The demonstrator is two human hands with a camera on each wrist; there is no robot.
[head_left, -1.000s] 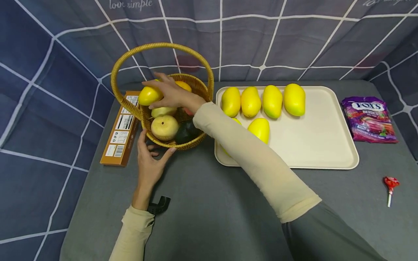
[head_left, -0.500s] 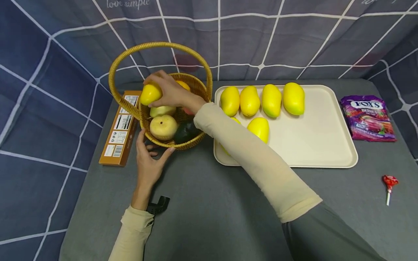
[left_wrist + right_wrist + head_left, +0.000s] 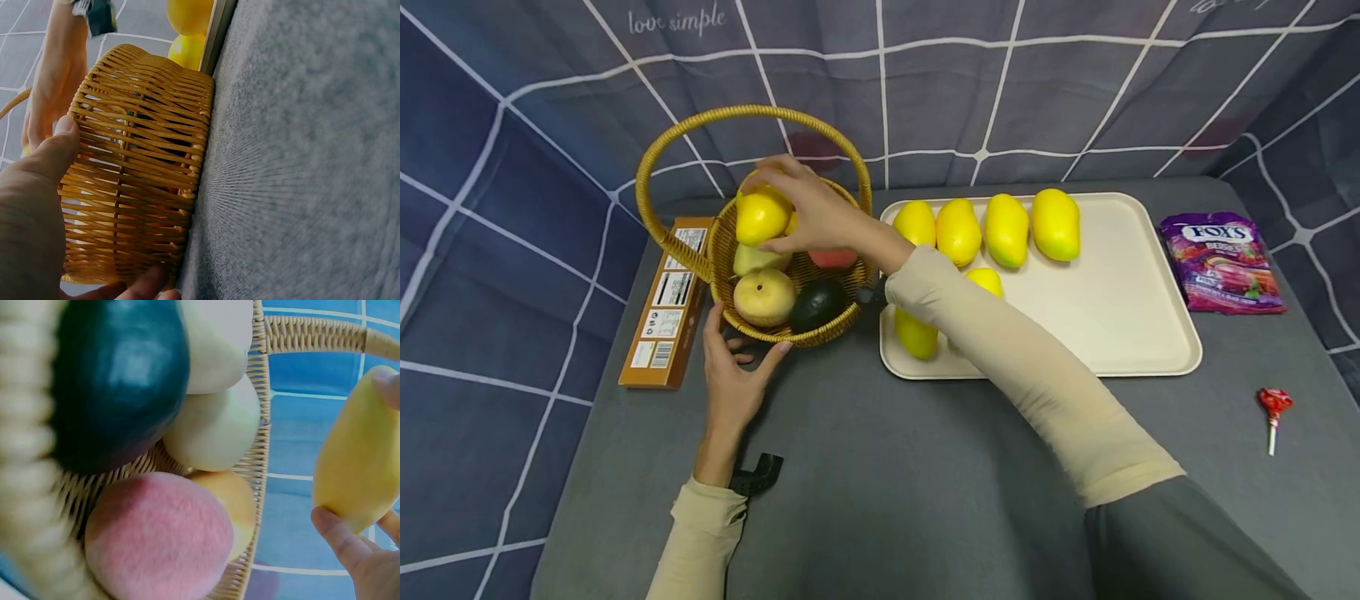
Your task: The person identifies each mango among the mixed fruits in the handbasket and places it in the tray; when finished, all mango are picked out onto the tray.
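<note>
In the head view, my right hand [image 3: 823, 208] holds a yellow mango [image 3: 762, 217] over the back left of a wicker basket [image 3: 827, 335]. The right wrist view shows thumb and fingertips gripping this mango [image 3: 356, 456] at its ends. Inside the basket lie a round pale yellow fruit [image 3: 764, 297], a pale green fruit [image 3: 752, 260], a dark green avocado [image 3: 817, 305] and a peach [image 3: 833, 258]. An orange fruit [image 3: 234, 506] is partly hidden behind the peach. My left hand [image 3: 733, 387] holds the basket's front left side, thumb at the rim, fingers along the wall.
Right of the basket is a cream tray [image 3: 1120, 333] with several mangoes, some behind my right sleeve [image 3: 1000, 342]. A brown box [image 3: 662, 325] lies left of the basket. A purple candy bag [image 3: 1221, 262] and a red lollipop [image 3: 1273, 408] lie at the right.
My right hand has carried the mango rightward, from the basket's left rim to farther over its inside. The view has shifted slightly. My left hand stays on the basket.
</note>
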